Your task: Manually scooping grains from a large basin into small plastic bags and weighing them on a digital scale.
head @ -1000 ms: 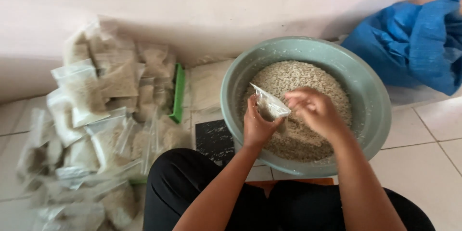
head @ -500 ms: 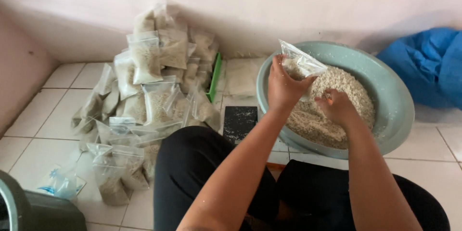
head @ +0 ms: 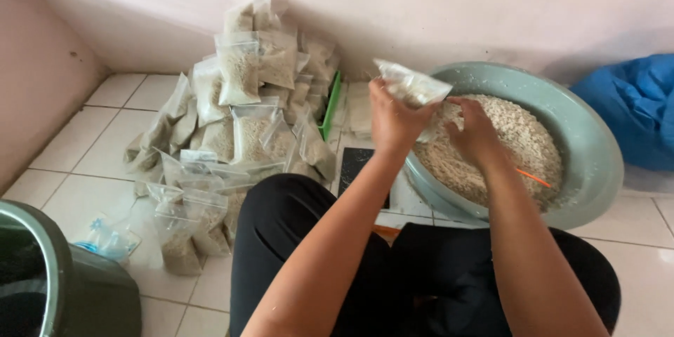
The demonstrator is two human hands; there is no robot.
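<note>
My left hand (head: 390, 121) holds a small clear plastic bag (head: 412, 87) up at the left rim of a wide grey-green basin (head: 588, 142). The basin is heaped with pale grain (head: 523, 142). My right hand (head: 477, 133) rests on the grain close beside the bag, its fingers curled; whether it grips any grain I cannot tell. A thin orange stick (head: 533, 177) lies on the grain near my right wrist. My black-clad knees (head: 295, 239) are folded below both arms.
A pile of several filled clear bags (head: 239, 119) leans against the wall at left. A green flat tool (head: 328, 107) stands beside it, a black slab (head: 354, 168) lies on the tiles. A dark green bin (head: 42, 274) sits bottom left, blue cloth (head: 632, 109) at right.
The view has swung leftwards, bringing the pile and the bin into sight. My left hand has lifted the bag from over the grain to the basin's left rim.
</note>
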